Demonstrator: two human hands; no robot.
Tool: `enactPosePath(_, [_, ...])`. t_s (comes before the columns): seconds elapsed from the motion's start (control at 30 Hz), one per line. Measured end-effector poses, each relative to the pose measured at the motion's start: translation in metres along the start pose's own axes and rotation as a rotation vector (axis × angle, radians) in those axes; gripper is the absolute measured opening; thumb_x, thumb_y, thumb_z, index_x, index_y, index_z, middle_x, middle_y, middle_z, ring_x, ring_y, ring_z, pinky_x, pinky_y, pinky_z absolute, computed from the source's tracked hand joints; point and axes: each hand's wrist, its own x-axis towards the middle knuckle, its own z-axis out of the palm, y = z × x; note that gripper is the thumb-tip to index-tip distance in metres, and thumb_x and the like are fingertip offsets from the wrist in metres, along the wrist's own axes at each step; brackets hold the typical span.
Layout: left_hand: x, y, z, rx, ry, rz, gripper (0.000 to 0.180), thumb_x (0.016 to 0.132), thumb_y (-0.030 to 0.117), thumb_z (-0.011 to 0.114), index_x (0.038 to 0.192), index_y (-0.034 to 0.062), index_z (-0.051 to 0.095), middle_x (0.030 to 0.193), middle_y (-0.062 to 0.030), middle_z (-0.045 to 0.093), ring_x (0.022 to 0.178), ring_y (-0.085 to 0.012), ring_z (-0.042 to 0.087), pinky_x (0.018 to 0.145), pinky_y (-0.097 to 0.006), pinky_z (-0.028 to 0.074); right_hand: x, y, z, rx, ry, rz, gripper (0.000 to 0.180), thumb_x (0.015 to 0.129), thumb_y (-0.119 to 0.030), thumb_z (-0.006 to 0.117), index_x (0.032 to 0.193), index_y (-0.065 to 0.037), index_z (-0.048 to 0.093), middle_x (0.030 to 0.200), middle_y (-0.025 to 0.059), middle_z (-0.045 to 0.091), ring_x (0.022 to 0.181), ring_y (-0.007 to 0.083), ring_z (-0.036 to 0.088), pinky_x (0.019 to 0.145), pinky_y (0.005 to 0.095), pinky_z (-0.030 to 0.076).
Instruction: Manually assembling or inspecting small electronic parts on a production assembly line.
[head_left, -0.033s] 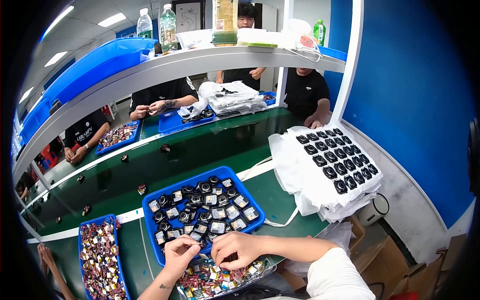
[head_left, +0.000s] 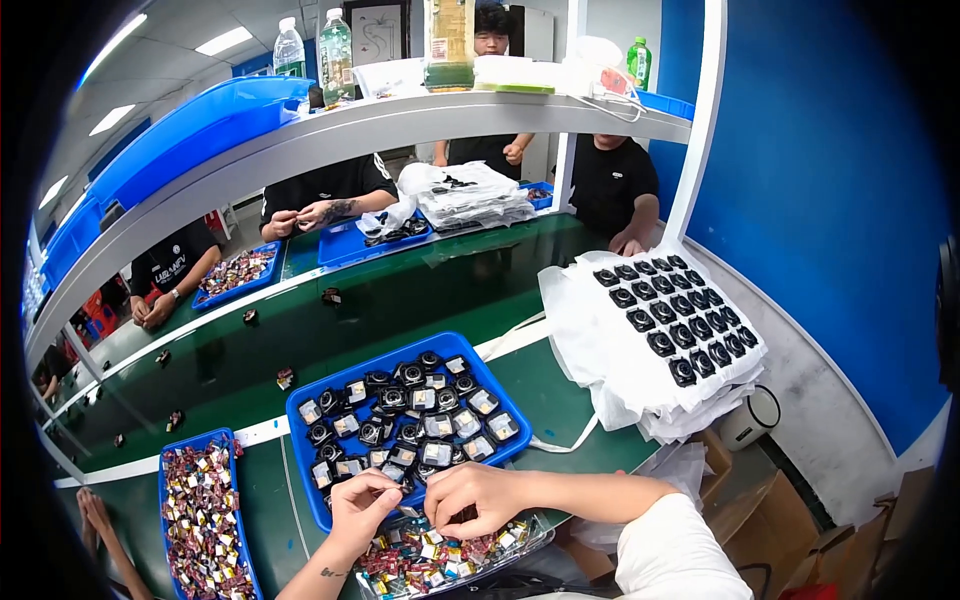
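My left hand (head_left: 362, 508) is closed in a pinch above the near edge of a blue tray (head_left: 306, 468). A small piece shows at its fingertips, too small to name. Close beside it, my right hand (head_left: 478, 497) has its fingers curled downward, and what they hold is hidden. Under both hands is a clear container (head_left: 546, 537) heaped with small parts (head_left: 425, 562) in red, yellow, white and teal. Black camera-like units (head_left: 410, 374), each with a round lens, fill the blue tray, some lying with their pale side up.
A narrow blue tray (head_left: 236, 505) of similar small parts stands at left. Scattered pieces lie on the green conveyor belt (head_left: 420, 285). Stacked white sheets (head_left: 590, 340) at right carry rows of black units. A shelf (head_left: 480, 112) crosses above. Co-workers' hands (head_left: 310, 215) are across the belt.
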Motion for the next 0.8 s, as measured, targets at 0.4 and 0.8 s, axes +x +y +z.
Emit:
enactPosePath(0.4, [-0.002,0.002,0.003,-0.08,0.061,-0.134,0.004,0.086,0.001,0.062,0.083,-0.0019,0.06,0.08,-0.0042,0.061,0.071,-0.0081,0.056,0.062,-0.022,0.046,-0.008,0.003,0.006,-0.137,0.132,0.141,0.014,0.085,-0.012,0.063,0.075,-0.002,0.061,0.068,0.0094,0.059,0.066,0.0264,0.058,0.056,0.0354,0.046])
enactPosePath(0.8, [-0.001,0.012,0.004,-0.016,0.125,-0.192,0.006,0.087,0.005,0.063,0.085,-0.0012,0.062,0.077,-0.001,0.061,0.067,-0.0035,0.055,0.056,-0.019,0.046,0.019,0.034,-0.055,-0.742,0.265,0.765,0.029,0.081,-0.023,0.067,0.1,-0.001,0.064,0.095,0.0086,0.06,0.071,0.018,0.063,0.061,0.0311,0.049])
